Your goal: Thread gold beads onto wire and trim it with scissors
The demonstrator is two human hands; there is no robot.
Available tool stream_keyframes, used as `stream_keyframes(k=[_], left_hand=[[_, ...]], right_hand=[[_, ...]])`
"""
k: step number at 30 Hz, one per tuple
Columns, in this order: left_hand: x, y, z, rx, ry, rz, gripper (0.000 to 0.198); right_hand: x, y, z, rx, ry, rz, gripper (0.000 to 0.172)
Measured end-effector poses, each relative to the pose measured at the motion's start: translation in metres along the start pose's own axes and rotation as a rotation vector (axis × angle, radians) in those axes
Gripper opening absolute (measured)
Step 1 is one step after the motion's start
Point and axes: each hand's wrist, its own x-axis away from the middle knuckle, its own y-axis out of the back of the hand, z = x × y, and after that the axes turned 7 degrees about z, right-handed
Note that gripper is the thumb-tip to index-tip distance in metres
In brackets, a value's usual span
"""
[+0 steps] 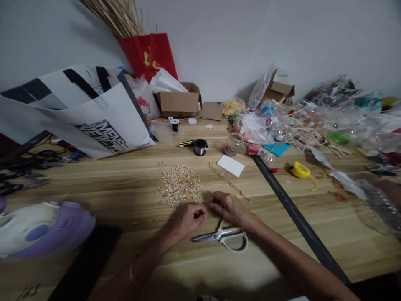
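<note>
My left hand (189, 219) is closed in a pinch beside the near edge of a pile of gold and clear beads (181, 186); what its fingers hold is too small to make out. Just to the right, my right hand (228, 206) also has its fingers pressed together, their content hidden. Scissors with pale handles (233, 239) lie below the hands, blades pointing left. A gold chain (230, 182) rests beyond my right hand. Another thin chain (147, 221) lies on the wood left of my left hand.
Behind the beads stand a wire spool (200, 147) and a white card (231, 165). A yellow tape measure (300, 169) and plastic bottles lie right. A purple and cream device (53, 229) and large paper bag (106, 121) are left. Someone's hand (390, 190) shows at the right edge.
</note>
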Motion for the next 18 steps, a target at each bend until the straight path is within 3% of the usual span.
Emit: stream_keyframes(k=[7,11,18], left_hand=[[0.001,-0.005,0.01,-0.011,-0.009,-0.042,0.015],[0.001,-0.003,0.006,0.027,0.005,-0.033,0.015],[0.003,-0.001,0.005,0.029,0.015,-0.021,0.015]], right_hand=[[-0.051,0.015,-0.011,0.328,-0.105,-0.035,0.014],[-0.08,0.016,-0.004,0.474,-0.189,0.02,0.022],[-0.092,0.008,0.001,0.451,-0.212,0.014,0.018]])
